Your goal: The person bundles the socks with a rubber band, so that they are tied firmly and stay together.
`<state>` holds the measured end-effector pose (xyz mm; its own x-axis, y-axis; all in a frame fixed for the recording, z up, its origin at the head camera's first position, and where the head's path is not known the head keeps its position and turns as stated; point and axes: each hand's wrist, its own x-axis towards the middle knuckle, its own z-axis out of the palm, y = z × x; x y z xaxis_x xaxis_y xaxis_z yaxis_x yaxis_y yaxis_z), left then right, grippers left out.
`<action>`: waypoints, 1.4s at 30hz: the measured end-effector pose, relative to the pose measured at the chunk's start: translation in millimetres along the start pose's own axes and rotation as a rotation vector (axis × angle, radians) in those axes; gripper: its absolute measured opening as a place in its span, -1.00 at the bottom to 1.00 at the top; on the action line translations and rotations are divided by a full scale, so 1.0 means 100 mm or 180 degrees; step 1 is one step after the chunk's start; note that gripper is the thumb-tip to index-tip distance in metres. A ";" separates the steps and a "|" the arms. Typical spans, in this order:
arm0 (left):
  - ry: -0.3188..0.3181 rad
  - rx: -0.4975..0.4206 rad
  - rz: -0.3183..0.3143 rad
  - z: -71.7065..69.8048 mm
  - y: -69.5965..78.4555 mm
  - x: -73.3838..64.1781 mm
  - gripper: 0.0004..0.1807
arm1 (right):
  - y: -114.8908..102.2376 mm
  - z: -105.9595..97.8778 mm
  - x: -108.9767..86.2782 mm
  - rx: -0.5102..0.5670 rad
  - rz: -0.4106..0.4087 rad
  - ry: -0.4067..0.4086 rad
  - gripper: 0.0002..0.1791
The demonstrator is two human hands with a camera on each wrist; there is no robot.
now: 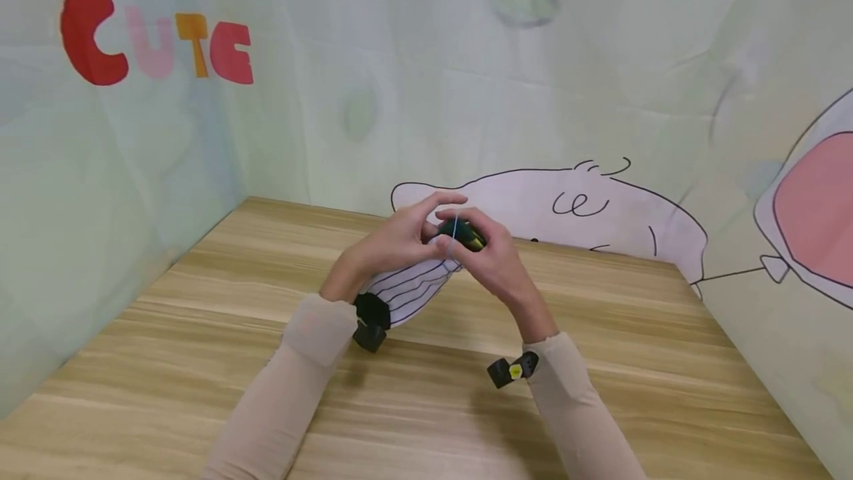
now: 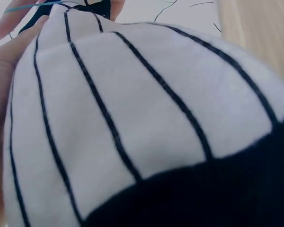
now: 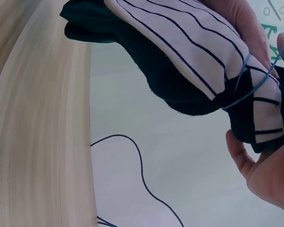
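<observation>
Both hands meet above the middle of the table, around a striped cloth, white with dark lines and dark green parts, gathered narrow at one end. My left hand holds this gathered end between thumb and curled fingers. From the other side, my right hand grips the dark green end. A thin blue elastic band crosses the gathered part and runs stretched over a finger. The wide end of the cloth hangs toward the left wrist and fills most of the left wrist view.
A wood-grain table lies under both arms. Behind it hangs a pale printed backdrop with a cartoon figure, and coloured letters mark its left side. Small black cameras are strapped at the wrists.
</observation>
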<state>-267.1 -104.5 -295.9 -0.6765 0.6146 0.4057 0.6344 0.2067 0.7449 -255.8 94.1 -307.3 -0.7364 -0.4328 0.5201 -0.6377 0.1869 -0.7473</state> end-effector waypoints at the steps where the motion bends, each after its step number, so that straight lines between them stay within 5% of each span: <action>1: -0.0008 0.0027 0.0011 0.01 0.00 0.00 -0.29 | 0.00 0.00 0.00 -0.0052 0.0007 0.0018 -0.65; 16: 0.0027 0.0454 0.0040 0.03 0.03 0.04 -0.31 | 0.05 0.01 -0.02 -0.0142 -0.0074 0.0236 -0.82; 25: -0.0025 0.0793 0.0081 0.05 0.01 0.03 -0.43 | 0.01 -0.11 -0.02 -0.0388 0.0028 -0.0157 -0.83; 42: -0.0032 0.0614 -0.0065 0.02 0.02 -0.03 -0.55 | -0.07 -0.20 0.01 -0.0152 0.0277 -0.0568 -0.77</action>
<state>-263.4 -104.6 -296.6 -0.6868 0.6161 0.3856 0.6812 0.3605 0.6372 -256.4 109.6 -293.0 -0.7401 -0.5618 0.3697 -0.5865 0.2701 -0.7636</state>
